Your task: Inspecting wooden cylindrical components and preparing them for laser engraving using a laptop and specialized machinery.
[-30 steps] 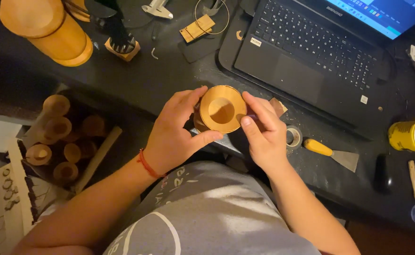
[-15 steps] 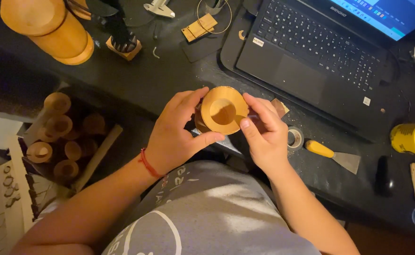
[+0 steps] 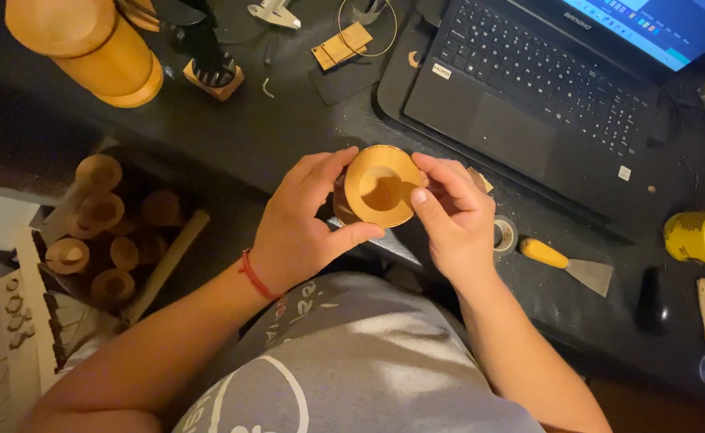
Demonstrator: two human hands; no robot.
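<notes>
A small round wooden cup (image 3: 380,186), pale tan with a hollowed centre, is held over the front edge of the dark desk (image 3: 288,128). My left hand (image 3: 304,228) grips its left side, thumb under the rim, with a red cord around the wrist. My right hand (image 3: 453,212) pinches the cup's right rim with thumb and fingers. The cup's opening faces up toward the camera. Its lower body is hidden behind my fingers.
An open black laptop (image 3: 545,88) sits behind the cup. A yellow-handled scraper (image 3: 565,263), a tape roll (image 3: 503,235) and a yellow jar (image 3: 697,236) lie at right. A large wooden cylinder (image 3: 88,48) stands far left. A box of several turned wooden pieces (image 3: 104,232) sits below left.
The cup has stayed between both hands; it shifted slightly, and the view has drifted a little. No grip has changed.
</notes>
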